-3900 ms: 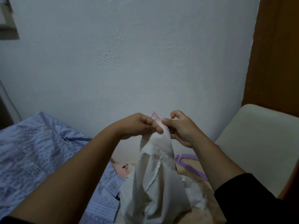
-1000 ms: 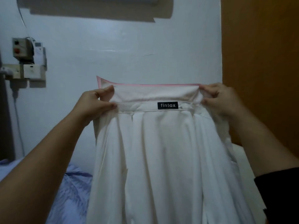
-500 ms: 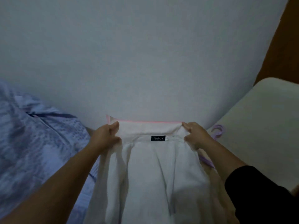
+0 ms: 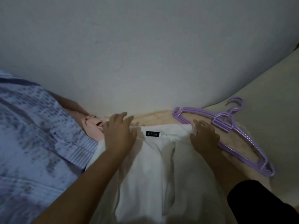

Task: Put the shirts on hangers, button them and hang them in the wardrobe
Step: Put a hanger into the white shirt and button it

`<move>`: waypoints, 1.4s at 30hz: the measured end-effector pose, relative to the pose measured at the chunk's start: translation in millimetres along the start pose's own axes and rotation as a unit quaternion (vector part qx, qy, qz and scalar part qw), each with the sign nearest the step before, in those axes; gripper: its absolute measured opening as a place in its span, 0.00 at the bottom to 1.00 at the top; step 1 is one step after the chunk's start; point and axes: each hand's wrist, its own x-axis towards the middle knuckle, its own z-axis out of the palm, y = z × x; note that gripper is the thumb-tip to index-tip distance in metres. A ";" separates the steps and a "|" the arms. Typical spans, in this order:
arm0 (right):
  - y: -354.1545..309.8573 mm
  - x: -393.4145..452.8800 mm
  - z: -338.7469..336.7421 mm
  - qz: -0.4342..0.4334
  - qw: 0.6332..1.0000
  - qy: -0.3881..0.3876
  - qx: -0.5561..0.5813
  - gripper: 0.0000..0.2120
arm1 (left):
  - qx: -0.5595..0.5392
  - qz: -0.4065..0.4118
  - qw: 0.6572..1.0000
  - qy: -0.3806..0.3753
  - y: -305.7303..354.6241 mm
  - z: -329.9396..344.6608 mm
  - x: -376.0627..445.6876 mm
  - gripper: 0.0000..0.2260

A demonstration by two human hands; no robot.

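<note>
Shirt (image 4: 155, 159) lies collar-far, left hand (image 4: 119, 135) spread flat on it, right hand (image 4: 204, 137) pinching its collar; smooth the shoulders before sliding in a hanger (image 4: 226, 136).

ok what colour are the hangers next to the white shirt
Purple, or lilac. The hangers show best in the head view, lying to the right of the white shirt.

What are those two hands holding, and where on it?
Left hand lies flat on the white shirt beside its collar; right hand pinches the collar's other end.
</note>
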 end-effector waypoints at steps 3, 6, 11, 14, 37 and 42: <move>32.5 -14.7 -2.7 0.021 0.999 0.031 0.001 0.26 | -0.014 0.072 0.995 -0.071 48.7 33.2 -33.7 0.22; 68.3 -30.3 -5.5 0.038 0.997 0.062 -0.028 0.27 | 0.016 0.084 0.973 -0.213 79.9 70.4 -65.2 0.30; 123.7 -38.6 -0.7 0.085 0.991 0.042 -0.093 0.39 | 0.036 0.072 0.965 -0.249 84.3 105.9 -83.9 0.42; 137.9 -36.3 -1.4 0.094 0.990 0.031 -0.097 0.44 | 0.031 0.068 0.970 -0.229 83.8 111.4 -84.0 0.44; 139.6 -23.1 -11.7 0.131 0.991 0.032 0.015 0.44 | 0.045 0.052 0.956 -0.284 81.2 104.9 -83.3 0.31; 130.7 -34.1 -29.7 0.111 0.988 0.102 0.032 0.49 | 0.036 0.083 0.961 -0.260 71.9 85.6 -78.7 0.38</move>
